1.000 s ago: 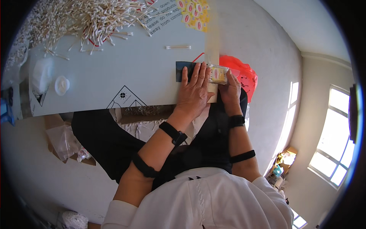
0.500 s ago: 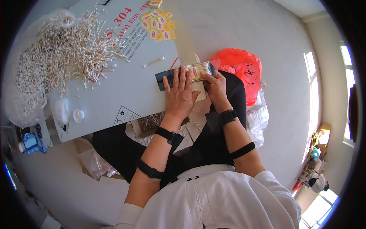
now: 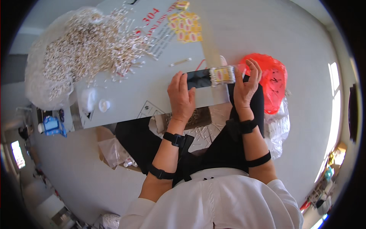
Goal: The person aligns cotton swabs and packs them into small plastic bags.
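A pack of cotton swabs with a yellow label lies near the table's right edge. From its left side runs a dark, glossy flat strip, and clear plastic shows at its right end. My left hand is at the strip's left end, fingers stretched forward and thumb apart; whether it touches the strip is unclear. Beside the clear end is my right hand, its fingers raised and spread, the thumb close to the plastic.
Loose cotton swabs spill from a clear bag at the left. Several yellow cards lie at the far side, and one swab lies alone. A red plastic bag is at the right; below the table edge a box holds swabs.
My left hand has slid off the top of the strip to its left end. My right hand has let go of the pack and spread its fingers. The view has shifted.
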Tool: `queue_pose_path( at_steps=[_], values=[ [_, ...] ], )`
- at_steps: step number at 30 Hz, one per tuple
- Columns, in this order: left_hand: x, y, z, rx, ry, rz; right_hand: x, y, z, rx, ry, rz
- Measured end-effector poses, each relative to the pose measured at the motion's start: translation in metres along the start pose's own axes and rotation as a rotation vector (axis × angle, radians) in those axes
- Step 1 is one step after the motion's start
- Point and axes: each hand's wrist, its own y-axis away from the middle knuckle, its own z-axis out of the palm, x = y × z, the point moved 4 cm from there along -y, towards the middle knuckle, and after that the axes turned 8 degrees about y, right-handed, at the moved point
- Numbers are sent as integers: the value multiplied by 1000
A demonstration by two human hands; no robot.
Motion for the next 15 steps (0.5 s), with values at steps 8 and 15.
queue_pose_path(
  at_steps=[8, 15],
  values=[
    [-105, -5, -98, 173, -128, -347, -53, 27, 106, -589, -129, -111],
    [-146, -32, -134, 305, -392, -385, -74, 41, 138, -548, -68, -361]
  ],
)
